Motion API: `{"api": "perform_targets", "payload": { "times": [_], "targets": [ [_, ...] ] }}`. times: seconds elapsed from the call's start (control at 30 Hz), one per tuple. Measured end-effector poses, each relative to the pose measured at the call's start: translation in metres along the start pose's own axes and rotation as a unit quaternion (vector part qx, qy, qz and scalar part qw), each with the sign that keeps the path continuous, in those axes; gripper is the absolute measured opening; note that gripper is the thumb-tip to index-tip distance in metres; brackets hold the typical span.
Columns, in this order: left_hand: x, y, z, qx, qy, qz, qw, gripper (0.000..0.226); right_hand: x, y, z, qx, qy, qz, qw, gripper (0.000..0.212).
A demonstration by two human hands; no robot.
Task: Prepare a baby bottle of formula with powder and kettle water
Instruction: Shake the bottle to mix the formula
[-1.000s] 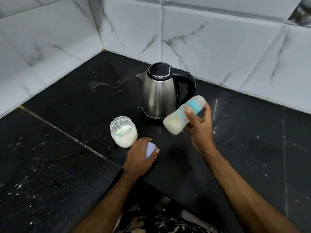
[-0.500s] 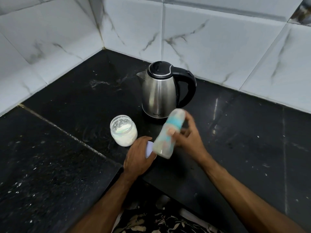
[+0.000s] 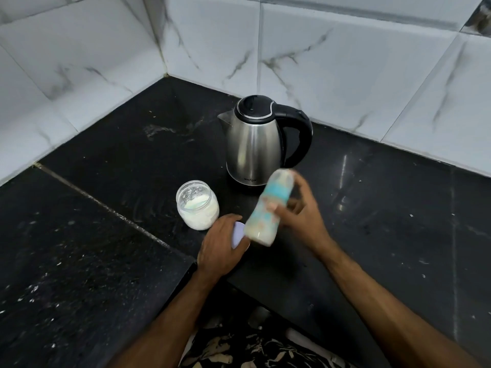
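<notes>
Your right hand (image 3: 300, 217) is clasped around the middle of the clear plastic baby bottle with a teal band and milky liquid inside (image 3: 268, 208), holding it tilted above the black stone counter (image 3: 385, 208), its top toward 1 o'clock and its base toward 7. The bottle is motion-blurred, so I judge you are shaking it; whether its cap is screwed tight cannot be told, and a loose one would spray formula. Your left hand (image 3: 221, 251) lies cupped over a pale lilac round lid (image 3: 237, 232), right beside the bottle's base, which could knock it. At 10 o'clock from that hand, the uncovered clear jar of white powder (image 3: 198, 205) could tip or catch splashes. The stainless steel kettle with a black handle (image 3: 259, 142), at 12 o'clock, sits close enough for the bottle's top to strike.
</notes>
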State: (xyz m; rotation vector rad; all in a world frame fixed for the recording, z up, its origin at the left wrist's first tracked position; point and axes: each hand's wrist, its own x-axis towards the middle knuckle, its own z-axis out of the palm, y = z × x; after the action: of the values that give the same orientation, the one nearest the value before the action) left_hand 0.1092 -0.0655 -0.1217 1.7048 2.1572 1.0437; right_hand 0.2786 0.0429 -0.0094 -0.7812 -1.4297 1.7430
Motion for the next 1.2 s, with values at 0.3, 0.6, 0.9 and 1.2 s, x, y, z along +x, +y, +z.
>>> {"api": "perform_targets", "payload": {
  "times": [0.3,0.6,0.9,1.2],
  "targets": [
    [0.0,0.0,0.0,0.006,-0.002,0.001,1.0,0.047,-0.009,-0.003,0.002,-0.04,-0.082,0.004,0.996,0.084],
    [0.001,0.002,-0.001,0.013,0.003,0.004,1.0,0.044,-0.002,-0.002,0.004,0.015,-0.008,0.014,1.0,0.08],
    [-0.002,0.008,-0.002,0.019,0.036,-0.02,0.999,0.052,0.014,-0.013,-0.009,0.129,0.152,0.009,0.98,0.066],
    [-0.003,0.008,-0.003,0.016,0.03,-0.017,0.999,0.052,0.013,-0.009,-0.003,0.13,0.125,0.02,0.983,0.076]
  ]
}}
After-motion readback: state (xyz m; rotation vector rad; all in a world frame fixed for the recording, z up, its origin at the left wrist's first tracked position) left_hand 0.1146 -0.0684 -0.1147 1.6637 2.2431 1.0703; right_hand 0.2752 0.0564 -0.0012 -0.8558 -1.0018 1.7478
